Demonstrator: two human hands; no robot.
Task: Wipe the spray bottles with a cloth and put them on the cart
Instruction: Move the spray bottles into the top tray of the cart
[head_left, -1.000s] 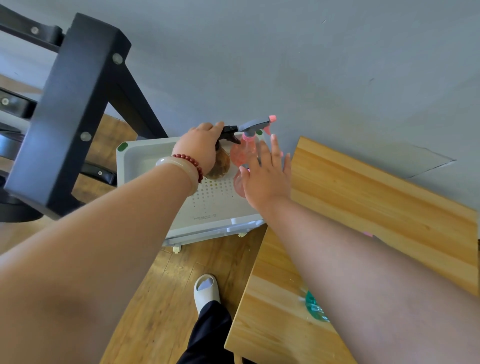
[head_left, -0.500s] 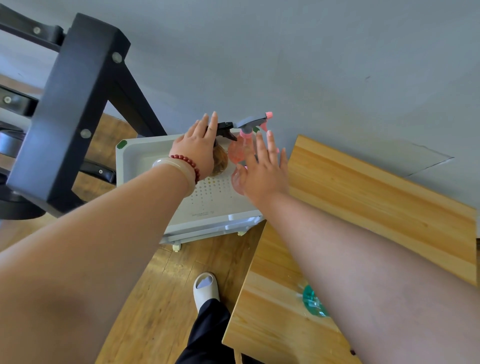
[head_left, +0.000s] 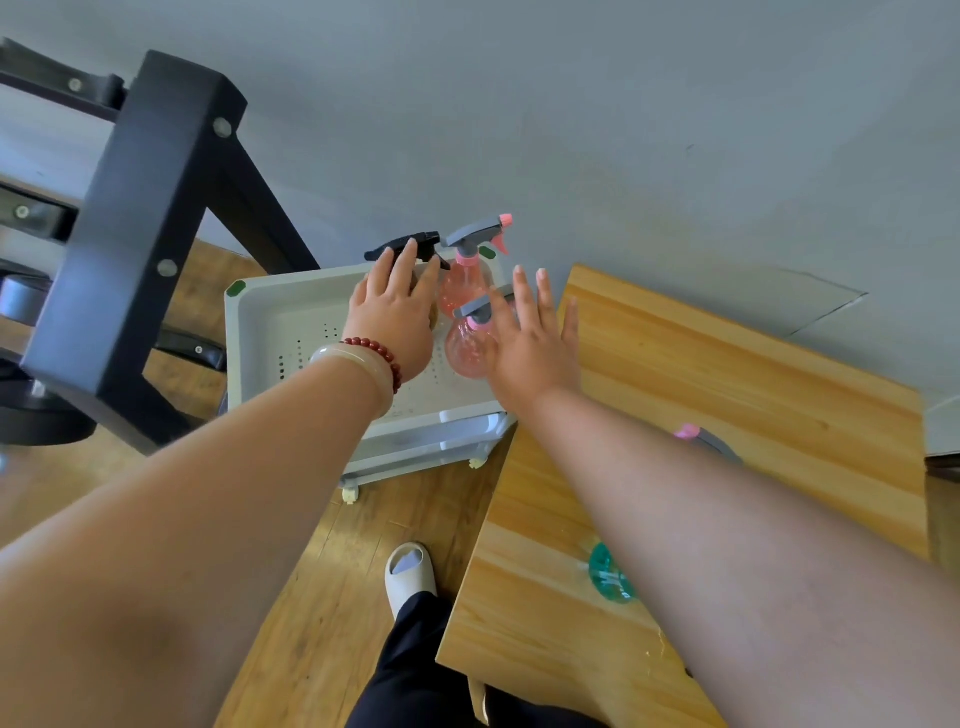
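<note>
Reaching from lower left toward frame centre with the left hand, fingers straight and slightly spread, gripping nothing, lying over the black-trigger spray bottle; impossible to tell whether actually touching it. Stretching in from lower right with the right hand, fingers likewise straight and fanned, holding nothing, palm just beside the nearer pink spray bottle and covering part of its grey trigger.

Showing all three bottles standing upright at the right end of the top tray of the white cart, just above centre, with the farther pink spray bottle behind the nearer one and just right of the black-triggered one, pink nozzle pointing right against the grey wall.

Wearing a red bead bracelet and a pale bangle on the left wrist.

Filling the right half of the frame with a wooden table, edge just beside the cart. Half hiding, behind the right forearm, a teal bottle low on the table and a pink-and-grey sprayer farther up.

Catching a black metal frame at upper left and a pale shoe on the wooden floor at bottom centre.
</note>
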